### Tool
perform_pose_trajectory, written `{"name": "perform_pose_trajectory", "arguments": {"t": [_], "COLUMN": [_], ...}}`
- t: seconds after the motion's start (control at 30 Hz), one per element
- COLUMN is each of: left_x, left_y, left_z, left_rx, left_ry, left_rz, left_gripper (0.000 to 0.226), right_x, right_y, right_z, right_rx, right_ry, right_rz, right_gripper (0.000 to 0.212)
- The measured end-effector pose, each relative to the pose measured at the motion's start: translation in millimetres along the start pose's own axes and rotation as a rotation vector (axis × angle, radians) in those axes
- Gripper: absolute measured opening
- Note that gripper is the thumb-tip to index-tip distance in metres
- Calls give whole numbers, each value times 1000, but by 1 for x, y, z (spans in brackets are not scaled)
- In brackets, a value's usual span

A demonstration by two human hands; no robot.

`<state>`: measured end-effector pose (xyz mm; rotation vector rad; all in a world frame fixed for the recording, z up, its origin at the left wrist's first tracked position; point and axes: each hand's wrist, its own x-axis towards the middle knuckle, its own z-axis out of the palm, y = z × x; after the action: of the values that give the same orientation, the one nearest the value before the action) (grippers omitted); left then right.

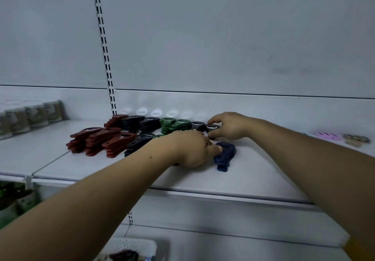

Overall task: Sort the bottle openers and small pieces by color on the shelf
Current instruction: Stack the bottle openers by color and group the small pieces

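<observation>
Bottle openers (113, 143) lie in low stacks on the white shelf (263, 171), grouped by colour. Red stacks (91, 141) occupy the left end, three in front and one behind. Black stacks (140, 123) follow in the back row, with one more in front, partly hidden by the left forearm. Green stacks (174, 125) sit to the right of the black ones. A blue stack (224, 155) stands alone nearer the front edge, apart from the back row. The left hand (190, 149) rests knuckles-up on the shelf with fingers curled under and the thumb touching the side of the blue stack. What lies beneath the palm is hidden, so it cannot be told whether this hand grips anything. The right hand (229, 126) reaches to the right end of the back row and pinches a black opener (213, 127) between thumb and forefinger. Further right on the shelf, well apart from the stacks, lie a pink piece (326, 135) and tan pieces (356, 139). Jars (34, 114) stand on the adjoining shelf to the left. A white basket (132, 246) sits below.
</observation>
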<state>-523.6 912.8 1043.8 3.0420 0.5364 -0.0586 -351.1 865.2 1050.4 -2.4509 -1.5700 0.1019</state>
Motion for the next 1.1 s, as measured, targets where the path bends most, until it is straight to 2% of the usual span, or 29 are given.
{"name": "perform_pose_trajectory", "arguments": {"t": [0.2, 0.4, 0.53, 0.67, 0.87, 1.0, 1.1], "left_x": [-5, -6, 2, 23, 60, 85, 103], "left_y": [20, 76, 125, 171, 215, 221, 227], "left_z": [-13, -9, 5, 17, 28, 28, 29], "left_rx": [-19, 15, -67, -163, -177, -197, -231], "left_ry": [56, 96, 71, 51, 24, 82, 117], "left_rz": [14, 224, 263, 222, 33, -71, -31], "left_gripper": [55, 64, 65, 67, 70, 65, 64], "right_x": [-46, -117, -165, -203, -226, -212, -201], "right_y": [22, 63, 101, 148, 211, 221, 218], "right_z": [-27, -44, -50, -53, -51, -52, -49], "right_rx": [7, -2, 0, -47, 25, 42, 34], "right_ry": [131, 261, 286, 247, 180, 154, 136], "right_rz": [133, 302, 356, 349, 284, 223, 202], "right_gripper": [55, 51, 49, 49, 57, 46, 41]}}
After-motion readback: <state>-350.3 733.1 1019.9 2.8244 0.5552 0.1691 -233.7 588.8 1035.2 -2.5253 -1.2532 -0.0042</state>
